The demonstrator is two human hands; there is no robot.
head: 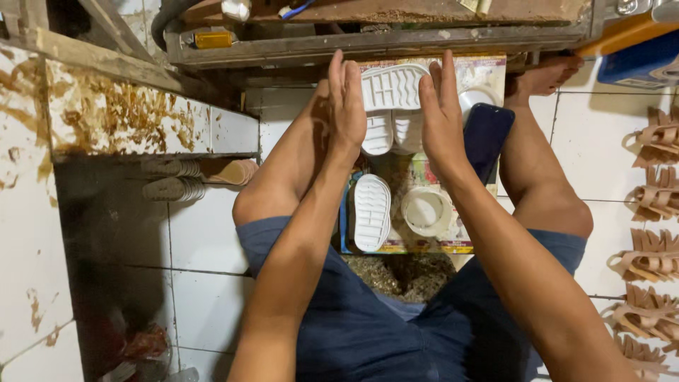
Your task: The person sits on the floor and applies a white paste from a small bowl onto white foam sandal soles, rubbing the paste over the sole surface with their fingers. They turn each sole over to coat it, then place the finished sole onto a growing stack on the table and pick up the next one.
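Now | left hand [346, 106] and right hand [442, 117]: flat, fingers straight and together, palms facing across white soles [393, 86], holding nothing | four soles between the knees; one white tub [426, 210] beside the nearest.

The white soles [393, 86] look like matt moulded rubber with ribbed treads. Under the soles lies a glossy printed sheet [481, 74]. Right of the soles, the phone [486, 134] is smooth and glossy. Beside the sheet, the floor [205, 233] is glazed tile, stained brown in places. The shorts [368, 332] are matt blue cloth.
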